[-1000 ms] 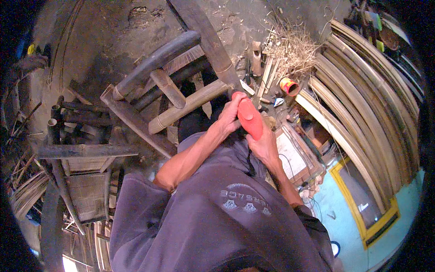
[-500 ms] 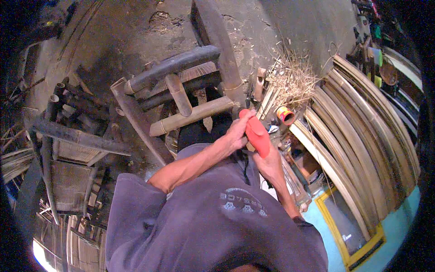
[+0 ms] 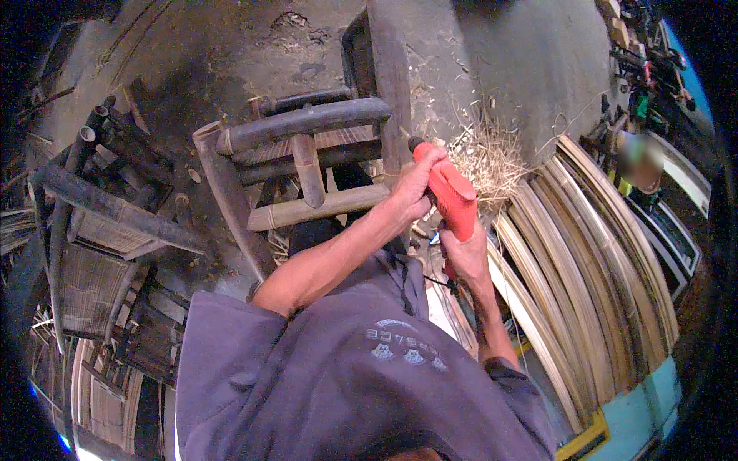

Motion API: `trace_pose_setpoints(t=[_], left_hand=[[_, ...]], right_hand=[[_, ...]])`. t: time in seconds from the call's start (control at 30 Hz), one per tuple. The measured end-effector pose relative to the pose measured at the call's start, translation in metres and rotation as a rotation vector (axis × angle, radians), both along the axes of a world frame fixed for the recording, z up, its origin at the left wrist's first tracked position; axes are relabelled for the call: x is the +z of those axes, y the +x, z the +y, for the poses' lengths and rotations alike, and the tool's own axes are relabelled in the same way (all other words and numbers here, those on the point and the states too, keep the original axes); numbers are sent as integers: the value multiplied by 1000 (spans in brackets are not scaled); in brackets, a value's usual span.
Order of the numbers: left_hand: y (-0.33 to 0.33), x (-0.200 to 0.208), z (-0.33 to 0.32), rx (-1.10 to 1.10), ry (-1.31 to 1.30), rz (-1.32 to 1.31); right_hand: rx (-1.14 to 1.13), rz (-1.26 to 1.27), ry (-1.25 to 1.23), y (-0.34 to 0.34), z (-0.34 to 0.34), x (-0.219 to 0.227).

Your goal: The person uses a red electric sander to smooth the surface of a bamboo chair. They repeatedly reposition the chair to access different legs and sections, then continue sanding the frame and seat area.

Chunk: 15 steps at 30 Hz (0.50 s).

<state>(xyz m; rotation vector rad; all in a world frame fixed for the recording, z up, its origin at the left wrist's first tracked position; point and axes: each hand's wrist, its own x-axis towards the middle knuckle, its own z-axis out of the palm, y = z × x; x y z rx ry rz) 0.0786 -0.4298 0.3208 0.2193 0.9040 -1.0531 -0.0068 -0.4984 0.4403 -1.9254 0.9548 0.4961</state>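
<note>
Bamboo chair (image 3: 309, 165) stood ahead of person, thick right post (image 3: 390, 73) on side nearest drill. Red drill (image 3: 455, 201) was just right of post, long axis slanting up-left toward it. Right hand (image 3: 467, 250) gripped drill's rear; left hand (image 3: 417, 183) clasped its front, nearer post. Dark nose (image 3: 416, 143) faced post; whether tip touched, could not tell.

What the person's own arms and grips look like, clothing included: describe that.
The left grip and right grip are ungloved hands. The forearms are uncovered; loose, purplish-grey sleeves stop around the elbows. The matching shirt carries pale lettering and emblems.
</note>
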Motion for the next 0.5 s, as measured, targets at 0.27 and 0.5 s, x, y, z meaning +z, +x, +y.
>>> trace_pose_setpoints(t=[0.27, 0.5], left_hand=[[29, -18, -8, 2, 15, 1], [34, -27, -12, -32, 55, 38]], right_hand=[[-4, -14, 32, 36, -12, -15], [72, 9, -59, 41, -17, -23]])
